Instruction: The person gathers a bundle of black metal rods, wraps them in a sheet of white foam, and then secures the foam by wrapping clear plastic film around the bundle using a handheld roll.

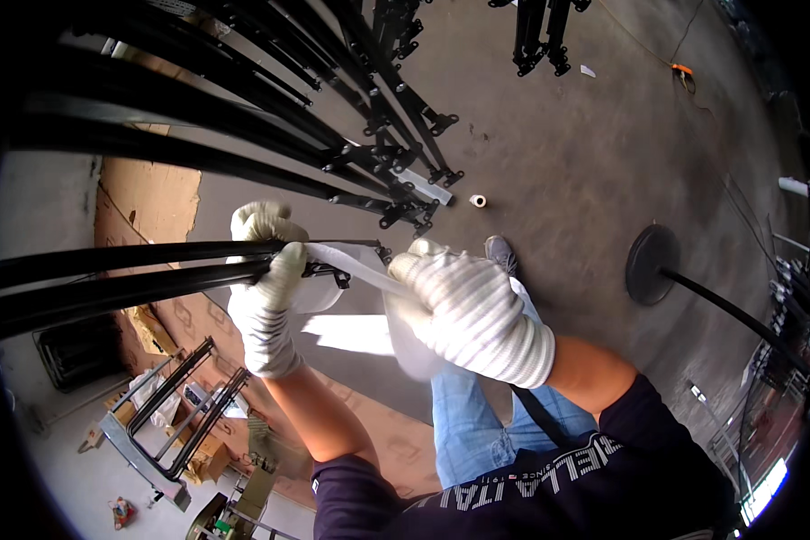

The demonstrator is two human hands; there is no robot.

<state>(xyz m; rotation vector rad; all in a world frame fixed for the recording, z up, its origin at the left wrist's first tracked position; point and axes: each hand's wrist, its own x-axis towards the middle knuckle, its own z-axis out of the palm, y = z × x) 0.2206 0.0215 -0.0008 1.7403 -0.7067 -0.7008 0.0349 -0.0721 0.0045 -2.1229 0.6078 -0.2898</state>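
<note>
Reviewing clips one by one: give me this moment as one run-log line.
left hand: gloved, grips black metal bars | right hand: gloved, holds white wrap strip stretched to the bar ends | floor: small white roll

White ribbed knit gloves on both hands (369,292); dark short-sleeved shirt, blue jeans, grey shoe.

Two gloved hands are at work, the left hand (265,297) and the right hand (463,310). Two black rods (126,274) run between them, one white strip (355,265) crosses them, and one small white roll (478,201) lies on the floor beside one round black base (650,264).
</note>
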